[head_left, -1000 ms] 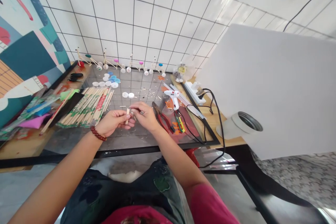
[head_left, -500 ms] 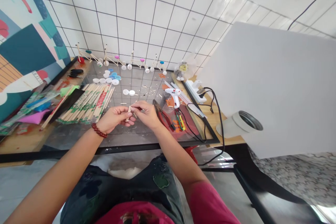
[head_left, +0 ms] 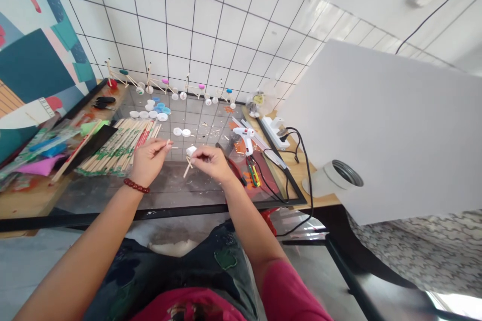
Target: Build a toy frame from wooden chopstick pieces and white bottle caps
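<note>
My left hand [head_left: 148, 161], with a beaded bracelet [head_left: 136, 185] at the wrist, is closed in a pinch above the table. A tiny pale bit [head_left: 169, 143] shows at its fingertips, too small to name. To its right, my right hand [head_left: 211, 162] pinches a small frame of crossed wooden sticks [head_left: 187, 169]. A white bottle cap [head_left: 191, 150] shows at the upper end of that frame, beside my fingertips; whether it is attached I cannot tell. Two more white caps [head_left: 181, 132] lie flat just beyond my hands.
Wrapped chopsticks [head_left: 116, 150] lie at left, with white and blue caps [head_left: 153, 110] behind. Stick-and-cap models [head_left: 188, 88] line the wall. At right are a white glue gun [head_left: 245, 136], pliers [head_left: 236, 169], a utility knife [head_left: 253, 173], a power strip [head_left: 276, 132] and cables.
My hands have moved apart from where they met over the sticks, the left one leftward. The stick frame stays in my right hand, and a white cap now shows beside it.
</note>
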A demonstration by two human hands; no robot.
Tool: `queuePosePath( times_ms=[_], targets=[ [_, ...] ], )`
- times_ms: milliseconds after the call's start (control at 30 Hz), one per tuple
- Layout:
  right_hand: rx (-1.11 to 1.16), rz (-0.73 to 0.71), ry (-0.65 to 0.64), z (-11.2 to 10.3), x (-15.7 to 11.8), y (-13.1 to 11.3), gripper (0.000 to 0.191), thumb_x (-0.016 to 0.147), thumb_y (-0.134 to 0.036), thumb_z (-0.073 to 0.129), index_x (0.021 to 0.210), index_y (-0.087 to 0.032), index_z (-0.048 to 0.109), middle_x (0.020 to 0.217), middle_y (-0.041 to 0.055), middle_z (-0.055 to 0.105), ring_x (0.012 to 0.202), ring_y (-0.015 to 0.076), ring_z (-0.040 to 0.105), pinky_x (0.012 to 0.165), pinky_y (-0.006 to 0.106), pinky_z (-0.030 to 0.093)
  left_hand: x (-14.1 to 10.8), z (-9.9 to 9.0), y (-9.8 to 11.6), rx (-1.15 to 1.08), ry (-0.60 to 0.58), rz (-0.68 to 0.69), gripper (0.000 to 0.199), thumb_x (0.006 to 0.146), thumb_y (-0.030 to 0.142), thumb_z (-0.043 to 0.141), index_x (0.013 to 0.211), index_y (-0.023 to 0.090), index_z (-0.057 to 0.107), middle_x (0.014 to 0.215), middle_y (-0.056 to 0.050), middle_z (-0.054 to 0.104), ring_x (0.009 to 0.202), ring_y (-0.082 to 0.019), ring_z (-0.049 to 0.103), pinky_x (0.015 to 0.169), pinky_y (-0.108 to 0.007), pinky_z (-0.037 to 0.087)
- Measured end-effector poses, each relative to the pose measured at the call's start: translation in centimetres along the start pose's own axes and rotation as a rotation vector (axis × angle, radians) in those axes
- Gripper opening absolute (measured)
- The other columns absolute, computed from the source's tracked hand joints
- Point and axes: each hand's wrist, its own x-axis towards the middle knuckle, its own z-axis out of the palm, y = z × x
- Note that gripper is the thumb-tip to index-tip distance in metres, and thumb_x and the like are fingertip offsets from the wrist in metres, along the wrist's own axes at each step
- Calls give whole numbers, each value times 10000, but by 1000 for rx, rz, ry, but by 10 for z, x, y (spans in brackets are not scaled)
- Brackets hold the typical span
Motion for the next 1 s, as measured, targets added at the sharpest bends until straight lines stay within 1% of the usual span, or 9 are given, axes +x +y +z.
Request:
queuePosePath(
  times_ms=[133,200,333,500,567,633,767,867,1000],
  targets=[
    [-222,-10,-209,-1,-10,1,89,832,-208,741,755,-181,774,694,-9,703,641,116,584,653,233,420,6,-2,-10,36,94,38,100,792,287,764,820,232,842,923,-29,796,873,-225,709,884,-322,574],
    [-355,-2,-198,-2,-13,2,98,847,-266,792,778,-195,794,710,-8,722,670,120,607,665,234,403,9,-2,-16,8,108,-1,107,768,285,776,827,227,844,906,-28,802,834,-217,712,846,-316,583],
    [-627,105,-47,-9,-16,0,111,902,-310,781,844,-220,809,814,28,765,760,159,660,674,251,397,13,1,-24,-111,148,-125,178,701,301,812,847,205,848,839,-33,797,698,-181,676,713,-299,585],
    [-853,172,-123,-8,-19,-6,124,927,-236,706,852,-223,803,896,84,786,798,206,693,646,281,403,15,3,-25,-245,208,-158,224,665,317,820,845,183,840,735,-14,752,601,-135,603,600,-263,541],
    [-831,136,-161,-5,-20,-7,116,905,-205,698,840,-227,791,891,71,784,796,197,691,644,275,404,15,3,-23,-278,209,-155,223,652,314,828,834,184,836,690,-4,727,592,-128,594,589,-253,530],
    [-768,95,-144,-2,-21,-6,88,869,-191,711,823,-229,776,862,49,772,788,183,682,651,265,409,15,3,-21,-308,201,-158,220,634,308,847,818,189,828,687,0,723,591,-124,597,593,-250,534],
    [-536,82,93,1,-19,-1,82,844,-201,694,780,-218,742,768,18,712,723,151,628,681,246,440,13,2,-15,-387,167,-213,278,584,312,910,804,182,800,736,-8,744,600,-129,637,604,-263,565],
    [-220,134,188,8,-16,2,117,850,-281,672,784,-199,724,697,-6,650,630,125,550,625,235,436,8,3,-7,-476,18,-336,343,575,321,949,834,161,791,754,-41,768,671,-169,719,647,-281,609],
    [65,222,77,22,-14,1,194,840,-369,657,800,-184,698,641,-35,594,561,99,476,559,222,399,0,7,2,-543,-193,-460,384,575,338,981,863,154,805,808,-88,809,799,-232,787,731,-318,655]
  ],
)
